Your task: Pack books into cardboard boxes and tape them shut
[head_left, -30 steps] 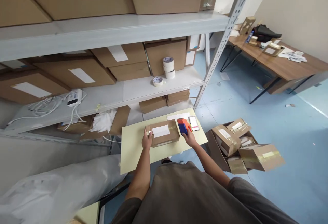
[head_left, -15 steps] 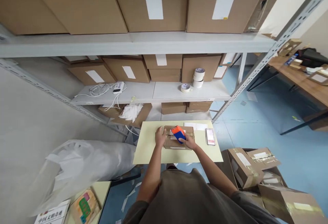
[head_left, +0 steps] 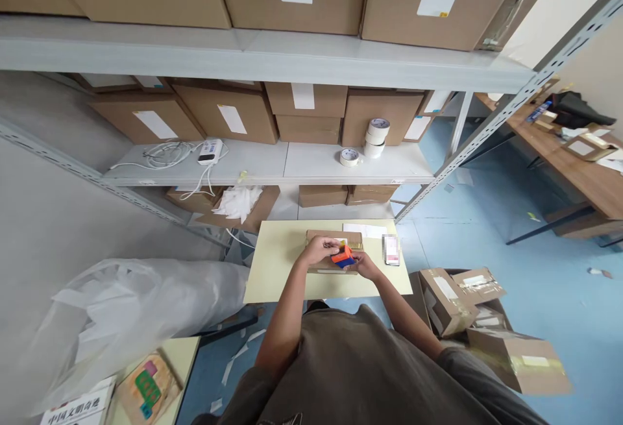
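A small orange-and-blue box-shaped object [head_left: 342,256] is held above a taped cardboard box [head_left: 354,238] on the pale yellow tabletop. My right hand [head_left: 365,265] grips its right side with fingers wrapped round it. My left hand [head_left: 318,250] is bent over the carton, its fingertips closed at the object's upper left edge. Both hands and the object cover much of the carton's top. To the right lies a phone [head_left: 391,250] with a lit, blurred screen, and behind the carton a white paper sheet [head_left: 372,231].
Shelving ahead bears large cartons, tape rolls [head_left: 349,157] and a white power strip [head_left: 210,151] with cables. A big plastic bag [head_left: 195,302] bulges at left. Taped parcels [head_left: 445,302] fill a box on the floor at right. Behind it is a wooden desk [head_left: 574,159].
My left hand has left the carton's left side and come to the orange-and-blue object. The object has turned in my right hand to show more of its orange end. The view has shifted slightly.
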`<state>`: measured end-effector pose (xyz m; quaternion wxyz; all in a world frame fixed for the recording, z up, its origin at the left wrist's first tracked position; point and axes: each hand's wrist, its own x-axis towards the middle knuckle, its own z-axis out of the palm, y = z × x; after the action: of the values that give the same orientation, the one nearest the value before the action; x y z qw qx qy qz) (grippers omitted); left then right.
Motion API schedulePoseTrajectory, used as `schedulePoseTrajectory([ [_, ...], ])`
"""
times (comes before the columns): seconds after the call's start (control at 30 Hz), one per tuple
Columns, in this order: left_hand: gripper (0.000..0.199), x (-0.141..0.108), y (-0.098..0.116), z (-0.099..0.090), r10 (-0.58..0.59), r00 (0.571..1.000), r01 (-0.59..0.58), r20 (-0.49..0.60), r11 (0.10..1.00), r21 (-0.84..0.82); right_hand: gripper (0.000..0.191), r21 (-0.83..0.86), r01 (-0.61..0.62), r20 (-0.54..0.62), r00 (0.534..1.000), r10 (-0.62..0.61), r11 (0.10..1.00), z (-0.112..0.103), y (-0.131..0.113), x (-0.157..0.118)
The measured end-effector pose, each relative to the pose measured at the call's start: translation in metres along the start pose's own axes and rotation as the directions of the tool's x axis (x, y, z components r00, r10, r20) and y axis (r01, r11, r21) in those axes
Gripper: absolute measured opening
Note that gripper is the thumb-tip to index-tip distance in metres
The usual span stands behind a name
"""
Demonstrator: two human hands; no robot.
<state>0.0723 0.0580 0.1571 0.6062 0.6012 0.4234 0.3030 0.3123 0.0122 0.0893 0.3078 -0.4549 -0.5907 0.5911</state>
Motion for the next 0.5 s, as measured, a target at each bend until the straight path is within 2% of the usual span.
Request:
schedulePoseTrajectory([
  [0.1,0.039,0.0,0.007,0.014,0.008,1.0,-0.008,0.007,1.0,0.004,0.035,-0.004,0.047,-0.04,0.998,-0.047,0.999,-0.001,-0.009,-0.006],
  [0.2,0.034,0.001,0.015,0.022,0.033,0.997,-0.033,-0.066,0.999,-0.007,0.032,-0.088,0.054,-0.05,0.997,-0.059,0.995,-0.003,-0.021,-0.008],
  [0.33,0.047,-0.001,0.023,0.017,0.019,0.986,-0.04,-0.165,0.991,-0.125,0.034,-0.251,0.034,-0.111,0.992,-0.063,0.967,-0.009,-0.034,-0.01],
  [0.43,0.061,-0.005,0.026,0.009,-0.028,0.984,-0.013,-0.174,0.973,-0.228,0.038,-0.345,0.048,-0.162,0.981,-0.109,0.937,-0.013,-0.04,-0.014],
  [0.5,0.061,-0.008,0.025,0.007,-0.027,0.981,-0.021,-0.19,0.97,-0.243,0.04,-0.384,0.057,-0.168,0.977,-0.131,0.922,-0.014,-0.044,-0.016],
])
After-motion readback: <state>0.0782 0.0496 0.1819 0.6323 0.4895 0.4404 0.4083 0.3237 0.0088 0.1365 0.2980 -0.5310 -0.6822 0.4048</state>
